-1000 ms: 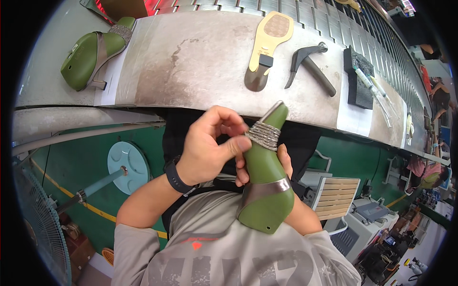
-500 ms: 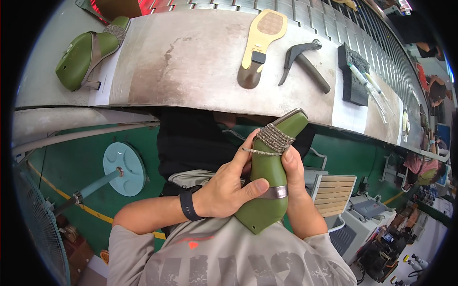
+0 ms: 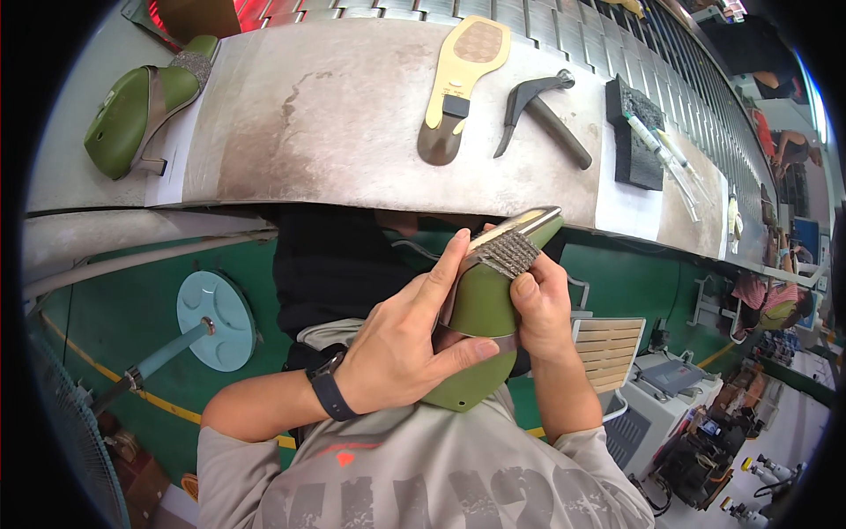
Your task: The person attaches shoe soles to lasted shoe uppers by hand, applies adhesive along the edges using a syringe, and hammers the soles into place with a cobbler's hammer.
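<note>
While both hands close their fingers [image 3: 458, 256] round it, the green shoe last [image 3: 480, 309] stands between them — firmly gripped.

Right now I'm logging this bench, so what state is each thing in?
Green shoe last: held off the bench in both hands, glittery strap across its toe.
Left hand: gripping the last's side.
Right hand: fingers on the strap.
Second green last: lying on the bench.
Insole: lying flat.
Hammer: lying untouched.

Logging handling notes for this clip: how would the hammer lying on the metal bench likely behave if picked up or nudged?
The hammer looks rigid and probably head-heavy, given its dark curved metal head. Lying flat on the bench, it seems unlikely to roll; a nudge would probably pivot it around the head.
</note>
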The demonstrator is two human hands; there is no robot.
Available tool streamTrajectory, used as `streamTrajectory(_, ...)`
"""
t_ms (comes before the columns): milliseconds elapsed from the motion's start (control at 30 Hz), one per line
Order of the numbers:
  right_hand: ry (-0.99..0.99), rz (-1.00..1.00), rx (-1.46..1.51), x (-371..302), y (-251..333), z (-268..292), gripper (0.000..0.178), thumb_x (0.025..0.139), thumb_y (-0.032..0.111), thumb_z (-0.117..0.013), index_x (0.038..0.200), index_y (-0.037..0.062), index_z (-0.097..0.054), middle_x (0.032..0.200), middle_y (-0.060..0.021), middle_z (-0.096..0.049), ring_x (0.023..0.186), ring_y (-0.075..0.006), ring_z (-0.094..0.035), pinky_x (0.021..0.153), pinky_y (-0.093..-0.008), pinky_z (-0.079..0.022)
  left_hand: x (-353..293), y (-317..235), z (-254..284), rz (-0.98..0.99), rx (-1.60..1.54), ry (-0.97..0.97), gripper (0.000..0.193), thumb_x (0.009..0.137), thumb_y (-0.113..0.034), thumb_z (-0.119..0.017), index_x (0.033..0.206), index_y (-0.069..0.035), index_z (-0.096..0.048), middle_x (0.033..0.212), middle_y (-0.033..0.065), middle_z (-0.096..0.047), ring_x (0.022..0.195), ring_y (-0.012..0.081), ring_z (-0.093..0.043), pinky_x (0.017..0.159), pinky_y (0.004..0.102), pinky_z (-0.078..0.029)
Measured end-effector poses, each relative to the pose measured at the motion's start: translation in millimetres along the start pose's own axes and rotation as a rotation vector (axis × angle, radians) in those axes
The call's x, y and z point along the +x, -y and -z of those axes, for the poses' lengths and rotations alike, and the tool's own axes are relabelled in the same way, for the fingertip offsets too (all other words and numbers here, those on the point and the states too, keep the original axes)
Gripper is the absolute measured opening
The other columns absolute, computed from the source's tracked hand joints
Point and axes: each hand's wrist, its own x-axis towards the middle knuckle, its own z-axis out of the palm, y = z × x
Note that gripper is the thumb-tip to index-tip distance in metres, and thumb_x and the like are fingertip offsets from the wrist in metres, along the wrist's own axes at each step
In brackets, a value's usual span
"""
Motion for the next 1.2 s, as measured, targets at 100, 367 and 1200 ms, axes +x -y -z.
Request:
streamTrajectory(100, 0.024, 0.010, 0.030, -3, -3, 3, 0.077, 0.096, 0.053, -0.075, 0.139, -0.0085, -0.057, 0.124, -0.0116, -0.071, 0.111, -0.0162, -0.067, 0.097, -0.0306, -0.054, 1, 0, 6, -0.070, 0.120, 0.019, 0.101, 0.090, -0.038, -0.082, 0.167, -0.005, -0.024, 0.126, 0.0260, -0.063, 0.104, 0.0429, -0.068, 0.088, 0.0436, -0.057)
streamTrajectory(367, 0.046, 0.002, 0.251, -8, -19, -6, 0.075, 0.098, 0.054, -0.071, 0.137, -0.0087, -0.059, 0.125, -0.0118, -0.071, 0.112, -0.0163, -0.068, 0.098, -0.0308, -0.055, 17, 7, 17, -0.021, 0.070, 0.017, 0.121, 0.079, -0.041, -0.093, 0.165, 0.003, -0.020, 0.134, 0.0205, -0.063, 0.121, 0.0337, -0.065, 0.107, 0.0379, -0.049)
streamTrajectory(1200, 0.048, 0.008, 0.208, -20, 7, -20, 0.079, 0.093, 0.059, -0.075, 0.134, -0.0075, -0.061, 0.119, -0.0091, -0.073, 0.108, -0.0132, -0.068, 0.095, -0.0298, -0.055, 20, -13, 6, -0.107, 0.004, -0.045, 0.124, 0.069, -0.015, -0.098, 0.164, 0.006, -0.022, 0.148, 0.0235, -0.057, 0.130, 0.0286, -0.064, 0.108, 0.0362, -0.051)
